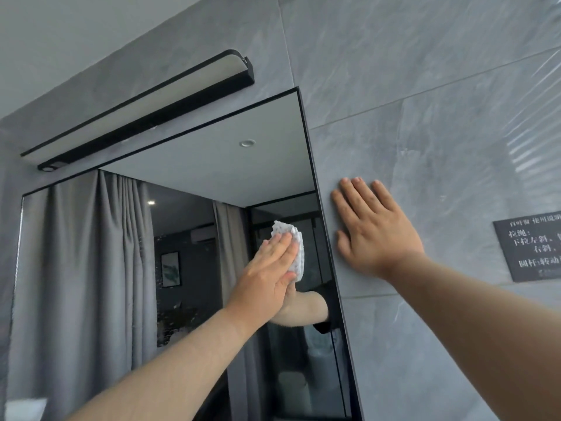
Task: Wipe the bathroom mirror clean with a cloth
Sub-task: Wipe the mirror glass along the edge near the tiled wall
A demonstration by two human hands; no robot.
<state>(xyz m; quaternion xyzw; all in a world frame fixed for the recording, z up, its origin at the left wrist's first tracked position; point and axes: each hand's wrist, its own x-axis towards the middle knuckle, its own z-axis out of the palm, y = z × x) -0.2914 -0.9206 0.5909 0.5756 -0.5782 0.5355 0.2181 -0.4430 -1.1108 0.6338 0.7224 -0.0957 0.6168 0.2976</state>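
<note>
Reaching up from the bottom of the view, two bare forearms lead to the hands. The left hand (267,268) lies flat with straight fingers on a white cloth (296,253), pressing it against the glass of the mirror (194,165) near its right edge; the crumpled cloth (speckled with small dots) shows above and to the right of the fingertips. The right hand (375,235) is spread open, palm flat against the grey tiled wall (425,101) just beside the mirror's thin black frame, holding nothing.

In the glass, the reflection of the left hand and wrist meets the real one at the cloth. Farther in, the reflection shows grey curtains, a dark room with a framed picture, and a ceiling with round recessed lights.

To the right of the right hand, a dark sign (531,247) with white Chinese characters is fixed to the wall, cut off by the picture's edge. Above the mirror, a long black-framed light bar (136,110) is mounted on the wall.
</note>
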